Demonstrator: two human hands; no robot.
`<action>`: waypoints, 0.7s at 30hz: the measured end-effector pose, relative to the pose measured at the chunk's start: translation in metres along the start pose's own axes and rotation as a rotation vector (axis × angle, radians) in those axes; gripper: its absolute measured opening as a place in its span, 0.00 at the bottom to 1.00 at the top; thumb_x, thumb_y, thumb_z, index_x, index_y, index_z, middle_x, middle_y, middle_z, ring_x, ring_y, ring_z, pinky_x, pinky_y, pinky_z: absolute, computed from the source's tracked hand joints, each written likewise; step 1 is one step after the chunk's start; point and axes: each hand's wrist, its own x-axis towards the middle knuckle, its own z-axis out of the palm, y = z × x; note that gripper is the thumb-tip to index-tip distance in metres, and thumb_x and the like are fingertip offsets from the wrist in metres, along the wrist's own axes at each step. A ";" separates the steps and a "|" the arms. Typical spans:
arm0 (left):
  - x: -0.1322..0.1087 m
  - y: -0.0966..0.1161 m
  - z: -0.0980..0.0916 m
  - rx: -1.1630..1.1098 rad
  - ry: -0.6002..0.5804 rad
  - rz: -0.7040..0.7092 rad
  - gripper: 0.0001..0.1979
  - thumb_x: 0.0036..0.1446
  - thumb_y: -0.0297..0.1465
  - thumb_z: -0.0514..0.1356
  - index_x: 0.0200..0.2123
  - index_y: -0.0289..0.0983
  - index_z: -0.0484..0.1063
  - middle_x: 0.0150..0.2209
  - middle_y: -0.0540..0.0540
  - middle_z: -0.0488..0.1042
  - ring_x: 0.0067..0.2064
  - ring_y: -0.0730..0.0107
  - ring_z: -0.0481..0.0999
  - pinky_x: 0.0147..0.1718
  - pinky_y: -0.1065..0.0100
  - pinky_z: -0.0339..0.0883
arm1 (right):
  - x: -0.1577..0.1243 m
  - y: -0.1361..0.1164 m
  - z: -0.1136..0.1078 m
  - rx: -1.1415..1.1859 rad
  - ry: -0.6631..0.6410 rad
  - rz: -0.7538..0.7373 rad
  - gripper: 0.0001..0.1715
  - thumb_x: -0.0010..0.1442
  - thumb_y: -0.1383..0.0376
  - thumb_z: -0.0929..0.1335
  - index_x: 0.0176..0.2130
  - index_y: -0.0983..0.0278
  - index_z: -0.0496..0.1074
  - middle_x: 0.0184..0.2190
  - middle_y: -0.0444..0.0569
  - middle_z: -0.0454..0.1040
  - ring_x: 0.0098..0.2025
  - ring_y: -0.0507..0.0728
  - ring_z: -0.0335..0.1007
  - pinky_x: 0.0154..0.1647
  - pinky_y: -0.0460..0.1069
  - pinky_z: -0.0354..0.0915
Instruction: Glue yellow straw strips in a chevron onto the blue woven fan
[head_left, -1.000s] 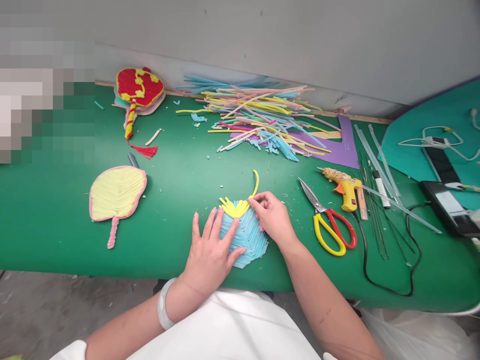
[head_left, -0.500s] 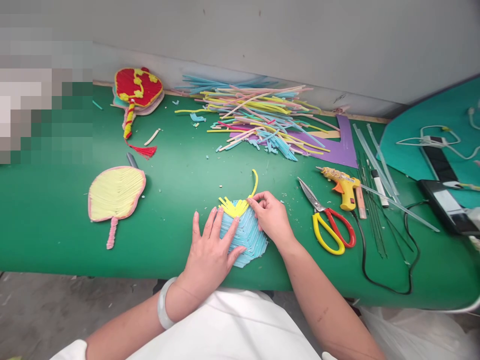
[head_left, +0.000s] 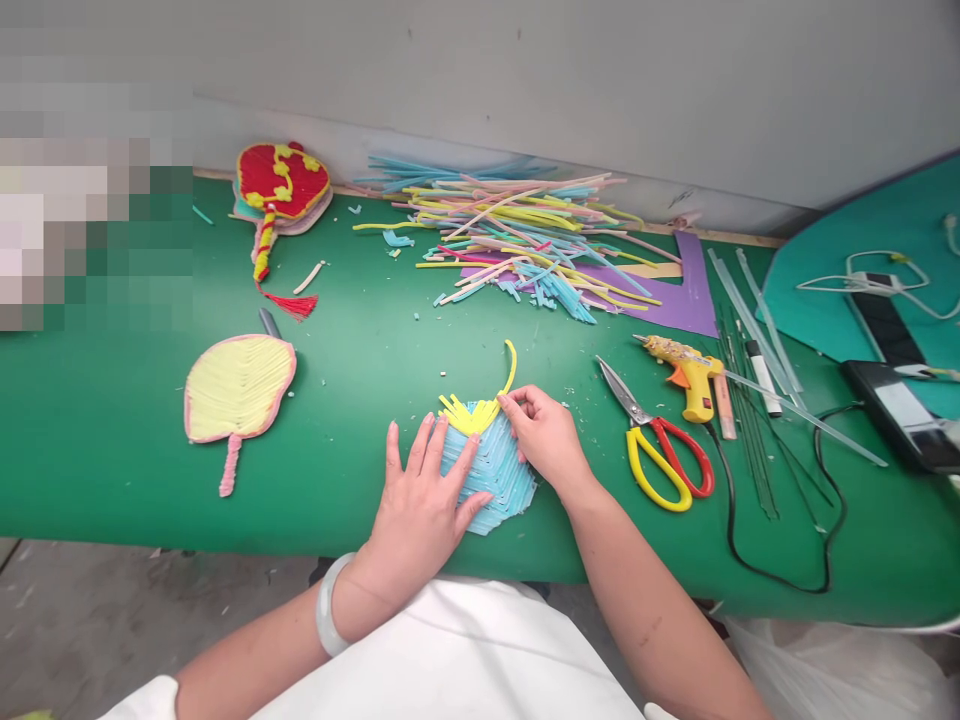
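Observation:
A piece covered in rows of light-blue pipe cleaners lies on the green table near its front edge. Short yellow strips fan out over its upper end. My left hand rests flat on the piece's left side, fingers spread. With thumb and forefinger, my right hand pinches a longer yellow pipe cleaner at the upper right edge; its free end curves up and away. The pinched part is hidden by the fingertips.
Right of my hands lie scissors, a yellow glue gun with a black cord, and green wires. A heap of coloured pipe cleaners spreads at the back. A yellow leaf-shaped fan and a red fan lie left.
Both hands and the yellow pipe cleaner keep nearly the same place. The view has shifted slightly; nothing was taken up or let go.

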 end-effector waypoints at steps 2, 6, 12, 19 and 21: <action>0.000 0.000 -0.001 0.002 -0.003 -0.006 0.29 0.64 0.50 0.53 0.62 0.43 0.67 0.64 0.30 0.64 0.67 0.42 0.60 0.64 0.33 0.43 | 0.000 -0.001 0.000 0.000 -0.007 0.006 0.17 0.60 0.49 0.66 0.32 0.59 0.69 0.15 0.35 0.64 0.10 0.49 0.59 0.13 0.45 0.57; -0.001 0.001 0.000 -0.007 0.024 -0.019 0.30 0.63 0.50 0.54 0.63 0.41 0.66 0.66 0.31 0.61 0.68 0.41 0.56 0.65 0.34 0.42 | 0.000 -0.002 -0.001 0.006 -0.013 0.004 0.16 0.59 0.50 0.67 0.31 0.59 0.69 0.15 0.35 0.64 0.10 0.50 0.59 0.13 0.46 0.57; 0.000 0.006 0.004 -0.027 0.016 0.063 0.33 0.65 0.51 0.50 0.65 0.37 0.62 0.69 0.37 0.55 0.70 0.47 0.53 0.67 0.37 0.37 | 0.000 -0.001 -0.001 -0.015 -0.007 -0.004 0.15 0.60 0.51 0.67 0.32 0.59 0.69 0.15 0.35 0.65 0.11 0.50 0.60 0.14 0.46 0.58; 0.006 0.010 0.005 -0.022 -0.025 0.071 0.34 0.65 0.52 0.50 0.65 0.36 0.62 0.69 0.38 0.56 0.70 0.48 0.53 0.67 0.38 0.37 | 0.000 -0.002 -0.002 -0.004 -0.023 -0.003 0.14 0.60 0.52 0.66 0.32 0.59 0.69 0.16 0.35 0.64 0.11 0.50 0.60 0.13 0.46 0.57; 0.007 0.010 0.005 -0.023 -0.039 0.068 0.34 0.65 0.52 0.49 0.66 0.36 0.61 0.69 0.38 0.56 0.70 0.49 0.52 0.67 0.37 0.36 | 0.000 -0.003 -0.003 0.001 -0.030 0.001 0.13 0.60 0.53 0.65 0.33 0.59 0.69 0.16 0.34 0.64 0.11 0.50 0.59 0.13 0.46 0.57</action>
